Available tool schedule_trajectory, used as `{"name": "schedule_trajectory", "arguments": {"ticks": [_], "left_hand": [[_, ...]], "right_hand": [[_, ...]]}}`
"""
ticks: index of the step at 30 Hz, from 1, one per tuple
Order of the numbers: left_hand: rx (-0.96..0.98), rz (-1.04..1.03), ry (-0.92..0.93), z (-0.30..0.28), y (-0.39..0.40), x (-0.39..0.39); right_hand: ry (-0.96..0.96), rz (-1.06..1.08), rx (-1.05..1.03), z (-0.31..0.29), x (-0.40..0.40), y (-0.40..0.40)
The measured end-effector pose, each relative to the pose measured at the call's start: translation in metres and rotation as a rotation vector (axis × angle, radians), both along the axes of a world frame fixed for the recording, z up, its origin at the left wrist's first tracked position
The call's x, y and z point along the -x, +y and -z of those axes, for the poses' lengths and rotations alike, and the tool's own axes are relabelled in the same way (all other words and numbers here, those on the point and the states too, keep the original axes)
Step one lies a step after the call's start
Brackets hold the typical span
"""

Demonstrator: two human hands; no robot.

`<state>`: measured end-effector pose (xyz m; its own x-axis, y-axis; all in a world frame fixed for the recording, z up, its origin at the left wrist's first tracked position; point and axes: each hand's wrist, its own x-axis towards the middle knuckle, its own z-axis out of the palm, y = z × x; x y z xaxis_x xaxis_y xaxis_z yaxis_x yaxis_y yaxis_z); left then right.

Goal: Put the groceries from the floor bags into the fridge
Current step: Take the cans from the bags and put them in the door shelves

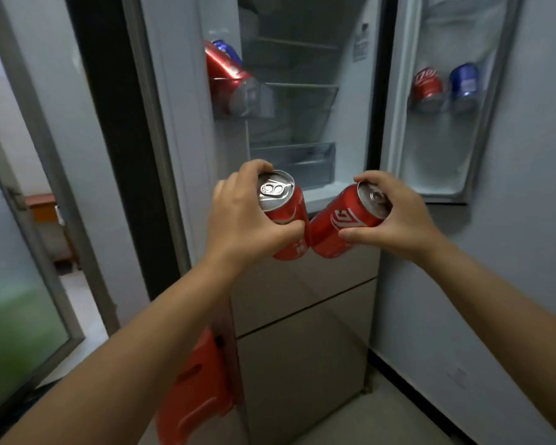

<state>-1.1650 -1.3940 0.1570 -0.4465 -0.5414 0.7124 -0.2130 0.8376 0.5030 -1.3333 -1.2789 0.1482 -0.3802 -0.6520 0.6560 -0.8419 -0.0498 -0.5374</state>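
My left hand (238,216) grips a red soda can (284,216) near its top, and my right hand (398,216) grips a second red can (341,223), tilted with its lid toward me. The two cans touch at their lower ends, in front of the open fridge (289,91). Both fridge doors stand open. The left door's shelf (238,101) holds a red can and a blue can behind it. A red can (427,88) and a blue can (464,86) sit side by side in the right door's shelf (443,107).
The fridge's inner shelves and a clear drawer (296,159) show no groceries. Closed lower drawers (302,300) are below my hands. A red bag (196,387) hangs under my left forearm. A glass door (16,284) stands at the left, a wall (495,284) at the right.
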Motion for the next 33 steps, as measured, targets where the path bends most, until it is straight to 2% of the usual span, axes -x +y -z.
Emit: {"name": "schedule_trajectory", "arguments": {"ticks": [4, 10, 14, 19, 28, 33], "left_hand": [[0.054, -0.132, 0.059, -0.018, -0.015, 0.041], [0.101, -0.322, 0.013, -0.028, -0.050, 0.081], [0.110, -0.442, 0.054, -0.030, -0.075, 0.099], [0.112, -0.602, 0.068, -0.031, -0.091, 0.116], [0.007, -0.961, 0.092, -0.022, -0.095, 0.153], [-0.180, -1.161, 0.142, -0.013, -0.089, 0.168]], "right_hand": [[0.061, -0.099, 0.079, -0.017, 0.049, -0.027], [0.008, -0.276, 0.171, -0.029, 0.102, -0.094], [-0.015, -0.437, 0.205, -0.033, 0.125, -0.141], [0.117, -0.593, 0.237, -0.039, 0.141, -0.189], [0.209, -1.003, 0.154, -0.038, 0.160, -0.263], [0.247, -1.147, 0.075, -0.038, 0.163, -0.284]]}}
